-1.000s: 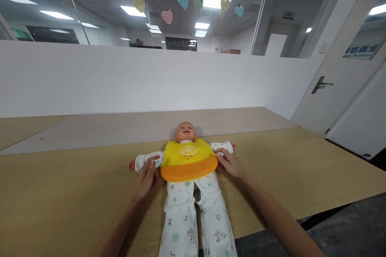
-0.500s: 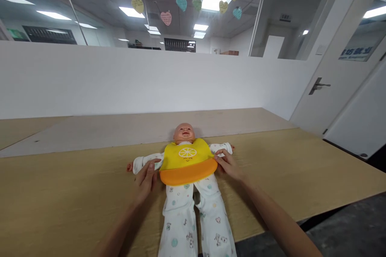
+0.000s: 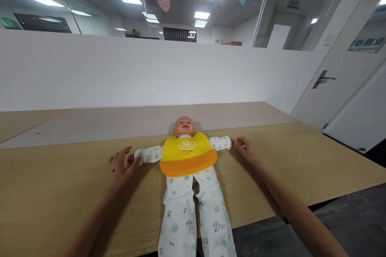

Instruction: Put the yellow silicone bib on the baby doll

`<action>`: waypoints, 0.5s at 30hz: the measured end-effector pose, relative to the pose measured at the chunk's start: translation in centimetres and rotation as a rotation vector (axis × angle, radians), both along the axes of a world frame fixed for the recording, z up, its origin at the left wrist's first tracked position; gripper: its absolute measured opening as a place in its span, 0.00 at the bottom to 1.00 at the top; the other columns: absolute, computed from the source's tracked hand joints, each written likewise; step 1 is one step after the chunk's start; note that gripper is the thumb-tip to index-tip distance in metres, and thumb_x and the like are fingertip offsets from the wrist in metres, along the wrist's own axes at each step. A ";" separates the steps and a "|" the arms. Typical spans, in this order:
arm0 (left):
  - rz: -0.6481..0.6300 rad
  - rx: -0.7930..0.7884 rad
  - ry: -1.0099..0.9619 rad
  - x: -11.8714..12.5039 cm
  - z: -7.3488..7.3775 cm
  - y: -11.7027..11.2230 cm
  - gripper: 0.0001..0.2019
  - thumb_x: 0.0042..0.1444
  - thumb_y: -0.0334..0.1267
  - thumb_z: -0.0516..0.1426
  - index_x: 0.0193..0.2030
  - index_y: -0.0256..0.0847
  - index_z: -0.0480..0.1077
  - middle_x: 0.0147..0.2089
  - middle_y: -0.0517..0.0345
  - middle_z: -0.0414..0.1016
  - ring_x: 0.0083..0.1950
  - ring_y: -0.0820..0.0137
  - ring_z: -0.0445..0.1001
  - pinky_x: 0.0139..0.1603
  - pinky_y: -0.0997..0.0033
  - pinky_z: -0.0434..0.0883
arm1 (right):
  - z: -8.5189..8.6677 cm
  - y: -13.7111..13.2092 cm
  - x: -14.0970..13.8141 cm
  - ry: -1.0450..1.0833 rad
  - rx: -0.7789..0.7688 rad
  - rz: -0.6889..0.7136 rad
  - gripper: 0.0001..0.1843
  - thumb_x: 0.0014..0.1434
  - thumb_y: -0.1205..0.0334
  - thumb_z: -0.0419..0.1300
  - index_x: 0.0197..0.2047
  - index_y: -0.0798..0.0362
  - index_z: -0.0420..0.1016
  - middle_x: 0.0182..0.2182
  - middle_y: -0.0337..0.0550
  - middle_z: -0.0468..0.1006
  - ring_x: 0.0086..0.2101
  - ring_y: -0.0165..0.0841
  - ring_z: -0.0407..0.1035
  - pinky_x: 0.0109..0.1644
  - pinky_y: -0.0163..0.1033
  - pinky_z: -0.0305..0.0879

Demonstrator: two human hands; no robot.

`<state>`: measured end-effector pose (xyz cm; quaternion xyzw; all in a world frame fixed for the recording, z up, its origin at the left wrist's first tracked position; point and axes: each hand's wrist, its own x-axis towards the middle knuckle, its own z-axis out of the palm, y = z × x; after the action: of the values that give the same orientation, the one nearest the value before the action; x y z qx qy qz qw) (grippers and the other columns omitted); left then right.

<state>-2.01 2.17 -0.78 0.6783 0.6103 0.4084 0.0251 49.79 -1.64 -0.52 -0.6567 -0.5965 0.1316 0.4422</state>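
Note:
A baby doll [image 3: 183,126] lies on its back on the wooden table [image 3: 54,176], wearing a white printed sleepsuit [image 3: 193,213]. Over its chest sits a yellow bib [image 3: 187,148] with an orange silicone catch pocket [image 3: 187,167] and a citrus-slice motif. My left hand [image 3: 120,166] rests on the table with its fingers spread, just left of the doll's left-side cuff, holding nothing. My right hand [image 3: 245,148] lies beside the other cuff, its fingertips almost at the doll's small hand, and holds nothing.
A pale board [image 3: 135,122] lies along the table's far side against a white partition [image 3: 150,72]. A white door with a lever handle [image 3: 323,79] stands at the right. The table's near edge drops to a dark floor [image 3: 340,225] at lower right.
Both hands have let go of the doll's sides and moved outward. My left hand is now out past the sleeve, and my right hand has moved to the far cuff. The bib stays put.

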 end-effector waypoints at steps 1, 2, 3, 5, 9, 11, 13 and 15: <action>-0.047 0.016 0.102 -0.3 0.2 0.2 0.33 0.53 0.61 0.54 0.59 0.41 0.64 0.57 0.42 0.70 0.61 0.49 0.64 0.62 0.49 0.60 | 0.2 0.4 0.2 -0.064 0.014 0.028 0.32 0.56 0.36 0.53 0.48 0.56 0.71 0.46 0.56 0.76 0.46 0.44 0.71 0.50 0.50 0.68; -0.095 0.004 0.197 -0.5 0.3 0.4 0.35 0.52 0.62 0.55 0.60 0.41 0.64 0.61 0.41 0.68 0.64 0.48 0.61 0.65 0.48 0.56 | 0.3 0.8 0.4 -0.142 0.025 0.082 0.33 0.56 0.36 0.54 0.51 0.56 0.70 0.51 0.57 0.74 0.50 0.45 0.69 0.54 0.51 0.65; -0.131 -0.025 0.277 -0.6 0.3 0.7 0.37 0.51 0.62 0.56 0.61 0.41 0.64 0.64 0.41 0.65 0.67 0.47 0.58 0.66 0.48 0.54 | 0.5 1.4 0.5 -0.225 0.033 0.153 0.34 0.57 0.36 0.54 0.54 0.56 0.70 0.54 0.57 0.72 0.53 0.46 0.67 0.58 0.52 0.62; -0.145 -0.079 0.387 -0.6 -0.1 1.4 0.38 0.51 0.63 0.55 0.64 0.41 0.64 0.67 0.41 0.63 0.68 0.45 0.55 0.67 0.46 0.52 | 0.6 2.5 0.5 -0.374 0.041 0.285 0.38 0.57 0.36 0.56 0.59 0.57 0.68 0.57 0.57 0.69 0.58 0.46 0.63 0.64 0.52 0.57; -0.191 -0.083 0.523 0.2 -0.7 3.0 0.35 0.56 0.59 0.52 0.67 0.44 0.62 0.68 0.45 0.62 0.69 0.46 0.54 0.66 0.45 0.52 | 0.7 4.4 0.0 -0.566 -0.028 0.378 0.45 0.54 0.34 0.58 0.66 0.54 0.61 0.63 0.52 0.64 0.65 0.49 0.52 0.69 0.55 0.49; -0.238 -0.053 0.594 0.9 -0.7 3.8 0.34 0.55 0.58 0.53 0.66 0.46 0.63 0.67 0.46 0.64 0.69 0.45 0.54 0.67 0.45 0.50 | 0.9 5.1 -0.7 -0.644 -0.099 0.406 0.46 0.54 0.34 0.59 0.69 0.50 0.58 0.65 0.48 0.61 0.68 0.51 0.44 0.69 0.58 0.45; -0.271 -0.039 0.641 1.5 -0.5 4.6 0.33 0.54 0.57 0.54 0.65 0.46 0.65 0.63 0.45 0.69 0.66 0.45 0.59 0.65 0.46 0.52 | 1.4 5.6 -1.4 -0.697 -0.155 0.425 0.46 0.54 0.35 0.60 0.70 0.47 0.56 0.66 0.46 0.59 0.68 0.52 0.43 0.69 0.59 0.45; -0.286 -0.058 0.663 1.6 -0.2 5.4 0.32 0.54 0.55 0.54 0.63 0.43 0.66 0.57 0.43 0.74 0.61 0.46 0.66 0.62 0.49 0.57 | 1.9 6.2 -1.8 -0.735 -0.200 0.422 0.47 0.54 0.37 0.62 0.70 0.50 0.56 0.65 0.50 0.61 0.65 0.51 0.52 0.67 0.56 0.50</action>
<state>-0.36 7.60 -1.00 0.8515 0.4954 0.1410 -0.0980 48.01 4.54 1.40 -0.5632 -0.8198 0.0339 0.0981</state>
